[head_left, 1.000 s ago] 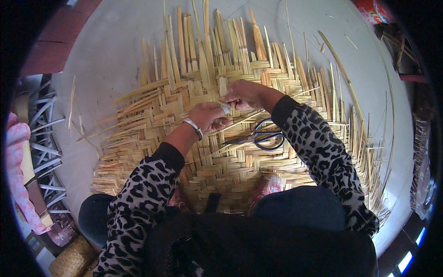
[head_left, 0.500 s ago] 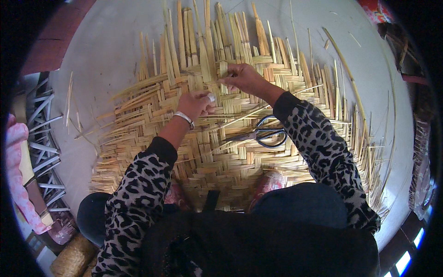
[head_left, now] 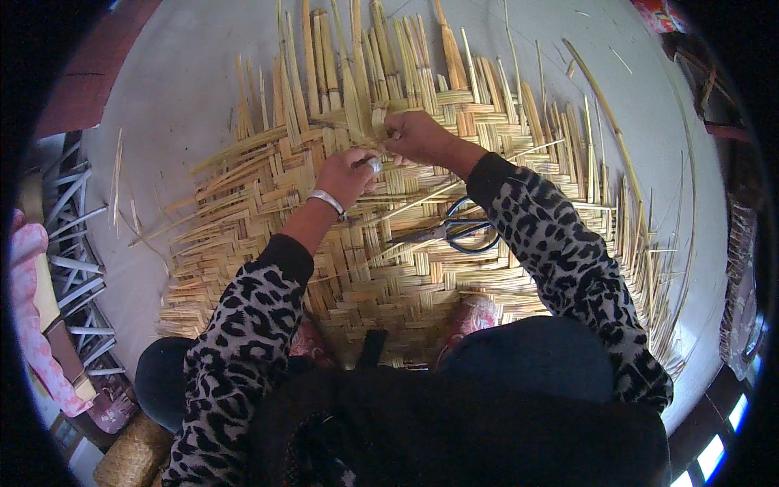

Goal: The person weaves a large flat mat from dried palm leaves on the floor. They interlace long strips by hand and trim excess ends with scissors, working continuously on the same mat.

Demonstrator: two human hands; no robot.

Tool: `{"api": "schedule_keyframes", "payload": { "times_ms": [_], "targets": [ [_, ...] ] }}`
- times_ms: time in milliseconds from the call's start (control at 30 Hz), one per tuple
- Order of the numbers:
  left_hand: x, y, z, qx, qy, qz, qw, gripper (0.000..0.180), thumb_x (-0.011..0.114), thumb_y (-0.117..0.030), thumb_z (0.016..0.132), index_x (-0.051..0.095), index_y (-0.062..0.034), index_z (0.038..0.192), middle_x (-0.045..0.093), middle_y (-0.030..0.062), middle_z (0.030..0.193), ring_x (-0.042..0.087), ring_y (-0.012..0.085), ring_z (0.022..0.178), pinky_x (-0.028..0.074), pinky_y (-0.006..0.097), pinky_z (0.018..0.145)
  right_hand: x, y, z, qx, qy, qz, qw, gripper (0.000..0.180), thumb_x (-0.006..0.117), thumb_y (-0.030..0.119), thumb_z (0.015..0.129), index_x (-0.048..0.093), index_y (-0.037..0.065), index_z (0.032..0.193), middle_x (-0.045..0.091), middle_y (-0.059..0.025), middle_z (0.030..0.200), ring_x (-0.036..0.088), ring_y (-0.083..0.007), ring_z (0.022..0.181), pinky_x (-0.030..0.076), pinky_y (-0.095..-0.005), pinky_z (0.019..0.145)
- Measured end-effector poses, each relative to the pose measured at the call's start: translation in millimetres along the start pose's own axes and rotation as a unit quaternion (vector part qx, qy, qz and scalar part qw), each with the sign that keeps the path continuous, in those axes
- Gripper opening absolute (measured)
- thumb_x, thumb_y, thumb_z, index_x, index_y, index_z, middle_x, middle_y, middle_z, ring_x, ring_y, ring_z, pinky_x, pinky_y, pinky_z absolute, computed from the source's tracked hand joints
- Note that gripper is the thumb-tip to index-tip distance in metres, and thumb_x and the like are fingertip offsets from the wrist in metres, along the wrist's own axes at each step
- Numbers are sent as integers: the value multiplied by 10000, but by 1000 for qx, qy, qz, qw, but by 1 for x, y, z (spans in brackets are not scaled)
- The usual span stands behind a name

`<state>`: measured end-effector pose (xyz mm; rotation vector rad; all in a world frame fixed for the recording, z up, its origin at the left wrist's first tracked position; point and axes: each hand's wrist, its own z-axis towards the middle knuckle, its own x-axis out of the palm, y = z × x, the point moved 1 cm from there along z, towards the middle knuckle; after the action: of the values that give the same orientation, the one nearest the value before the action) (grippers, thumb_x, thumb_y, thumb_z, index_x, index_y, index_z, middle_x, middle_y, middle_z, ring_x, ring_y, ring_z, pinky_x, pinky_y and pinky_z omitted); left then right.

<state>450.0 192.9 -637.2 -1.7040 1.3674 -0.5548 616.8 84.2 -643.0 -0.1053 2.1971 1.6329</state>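
Note:
A half-woven mat [head_left: 393, 312] of flat, straw-coloured split strips lies under my hands, its loose strip ends [head_left: 324, 65] sticking out at the far edge. My right hand [head_left: 423, 138] is closed, its fingertips on a pale flat strip [head_left: 378, 122] at the upper middle of the weave. Just left of it and lower, my left hand [head_left: 345, 175] is pinched, with a light band round one finger. What sits between its fingertips is too small to make out. Scissors [head_left: 466, 229] with dark loop handles rest on the mat below my right wrist, blades pointing left.
My shoes [head_left: 471, 321] stand on the mat's near part. A long thin cane [head_left: 608, 114] curves along the right side on the grey floor [head_left: 154, 89]. Grey metal tubing [head_left: 77, 235] and pink cloth [head_left: 31, 260] are at the left; a woven straw bundle [head_left: 134, 450] lies lower left.
My hands have drawn closer together, the right moving slightly left and the left slightly up. The fingers of my right hand have curled in more. The scissors stay in place on the mat.

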Motion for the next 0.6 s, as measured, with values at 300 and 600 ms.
{"api": "schedule_keyframes", "payload": {
  "times_ms": [300,600],
  "targets": [
    [1,1,2,-3,9,21,1000,285,560,-105,914,650,2,1163,664,68,831,613,114,638,545,273,611,-4,2,3,-85,-47,-160,982,300,660,295,801,654,0,849,642,-185,724,627,-405,699,504,-483,658],
    [2,-5,8,-22,-7,-47,999,255,609,-133,900,679,10,1099,674,64,780,598,112,597,515,284,549,3,-12,-6,14,-29,94,995,294,704,247,848,602,-26,813,663,-143,695,694,-194,637,564,-341,573]
  ]
}}
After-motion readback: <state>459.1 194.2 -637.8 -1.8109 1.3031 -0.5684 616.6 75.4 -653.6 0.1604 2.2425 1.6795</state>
